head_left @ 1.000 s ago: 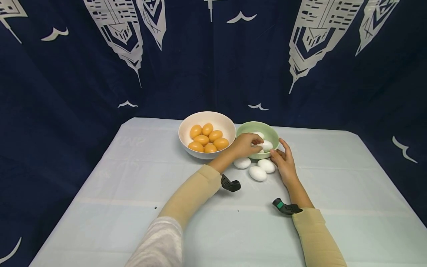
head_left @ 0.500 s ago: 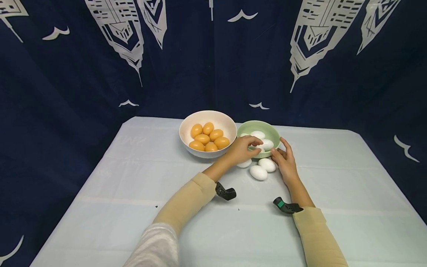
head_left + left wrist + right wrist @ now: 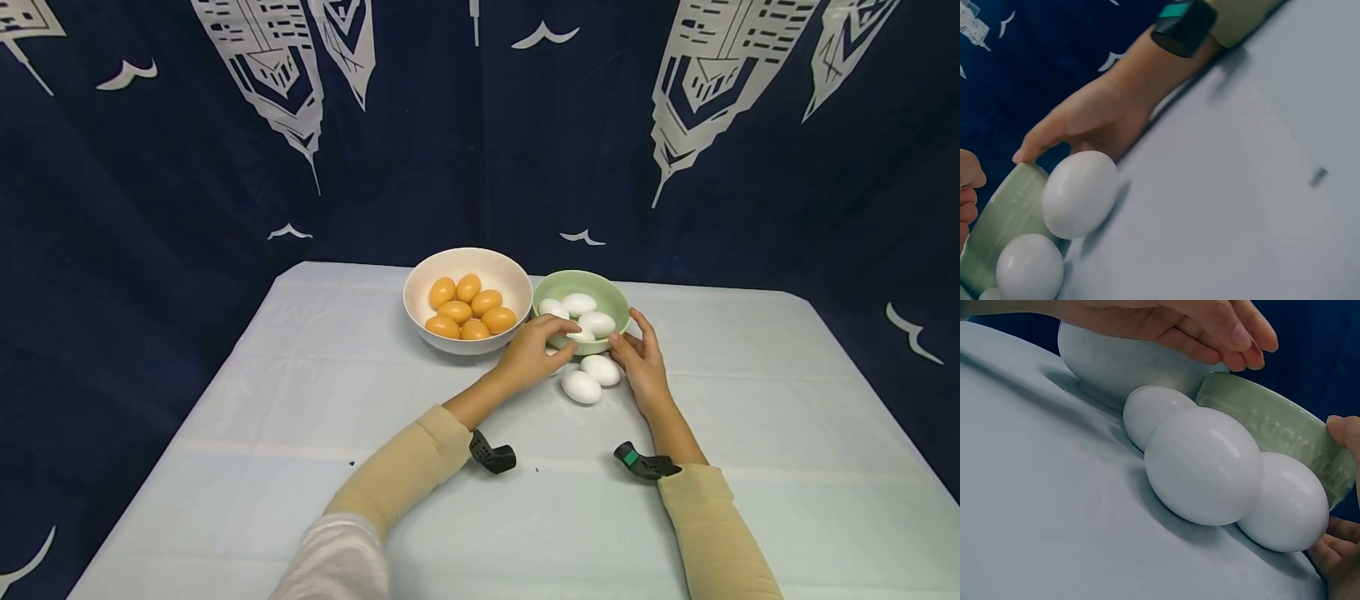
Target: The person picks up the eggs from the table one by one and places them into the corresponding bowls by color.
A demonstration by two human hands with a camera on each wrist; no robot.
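My left hand (image 3: 531,354) hovers at the near left rim of a green bowl (image 3: 618,304), its fingers loosely bent and nothing held. In the right wrist view its fingertips (image 3: 1241,339) hang over the raised-lettered side of that bowl. Several white eggs (image 3: 597,324) lie inside. My right hand (image 3: 642,367) steadies the bowl from the right, thumb at the rim and fingers along the side. Just in front, on the table, sit a white egg (image 3: 581,387) and another egg (image 3: 601,370); a third egg (image 3: 1155,415) is mostly hidden behind my left hand in the head view.
A larger cream bowl (image 3: 415,287) with several orange eggs (image 3: 454,312) stands close to the left of the green one. Both are near the back edge of the white table (image 3: 262,400), before a dark blue patterned curtain (image 3: 420,167).
My left hand has drawn back from over the green bowl, moving left and toward me, uncovering more of the white eggs inside. My right hand stays at the bowl.
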